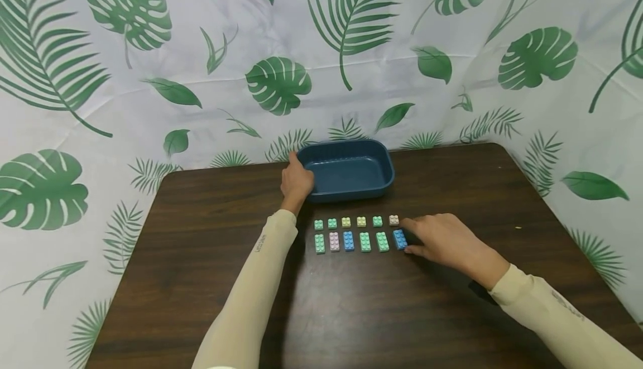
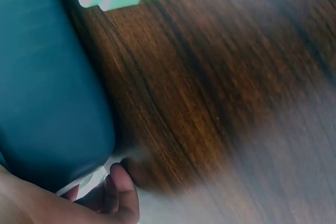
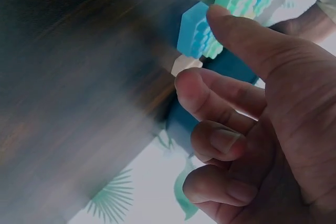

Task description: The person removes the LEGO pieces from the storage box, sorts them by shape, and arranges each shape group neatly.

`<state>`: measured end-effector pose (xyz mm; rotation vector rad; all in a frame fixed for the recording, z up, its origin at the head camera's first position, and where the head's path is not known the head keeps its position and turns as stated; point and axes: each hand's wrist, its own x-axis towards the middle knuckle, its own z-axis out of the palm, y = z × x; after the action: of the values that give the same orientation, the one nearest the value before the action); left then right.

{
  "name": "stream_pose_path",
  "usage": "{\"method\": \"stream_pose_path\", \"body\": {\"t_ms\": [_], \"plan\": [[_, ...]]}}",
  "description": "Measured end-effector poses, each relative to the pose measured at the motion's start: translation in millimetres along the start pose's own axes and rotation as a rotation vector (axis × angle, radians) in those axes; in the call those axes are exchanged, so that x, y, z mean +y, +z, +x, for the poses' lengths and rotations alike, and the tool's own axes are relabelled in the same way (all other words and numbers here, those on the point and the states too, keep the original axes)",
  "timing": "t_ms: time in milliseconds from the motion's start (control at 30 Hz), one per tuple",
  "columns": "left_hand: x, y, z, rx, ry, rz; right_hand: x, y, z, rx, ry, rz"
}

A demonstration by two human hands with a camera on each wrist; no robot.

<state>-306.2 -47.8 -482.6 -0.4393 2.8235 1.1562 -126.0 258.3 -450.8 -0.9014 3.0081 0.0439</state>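
Observation:
My left hand (image 1: 297, 182) grips the left end of a dark blue tray (image 1: 346, 195); in the left wrist view its curled fingers (image 2: 124, 182) show beside the tray's end. My right hand (image 1: 444, 240) is at the right end of two rows of toy building bricks, thumb and index finger apart. Its thumb tip is at a blue brick (image 1: 400, 239), which sits slightly askew; whether they touch, I cannot tell. The index fingertip is beside a small cream brick (image 1: 394, 220). In the right wrist view the other fingers (image 3: 220, 142) are loosely bent and hold nothing.
Small green and yellow bricks (image 1: 361, 221) form the far row. Longer green, pink and blue bricks (image 1: 349, 241) make up the near row. The tray stands behind them on a dark wooden table (image 1: 226, 201), in front of a leaf-patterned white cloth (image 1: 211, 112).

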Motion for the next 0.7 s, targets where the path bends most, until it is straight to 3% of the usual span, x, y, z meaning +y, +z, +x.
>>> {"method": "stream_pose_path", "body": {"t_ms": [167,433,700], "plan": [[2.1,-3.5,-0.9,0.008,0.016,-0.033,4,-1.2,-2,0.051,0.025,0.010],[-2.3,-4.8,10.2,-0.031,-0.013,-0.195,19,-8.5,2,0.341,0.064,-0.017],[-10.1,-18.4,6.4,-0.184,-0.009,-0.444,27,-14.2,-18,0.598,0.078,0.024]]}}
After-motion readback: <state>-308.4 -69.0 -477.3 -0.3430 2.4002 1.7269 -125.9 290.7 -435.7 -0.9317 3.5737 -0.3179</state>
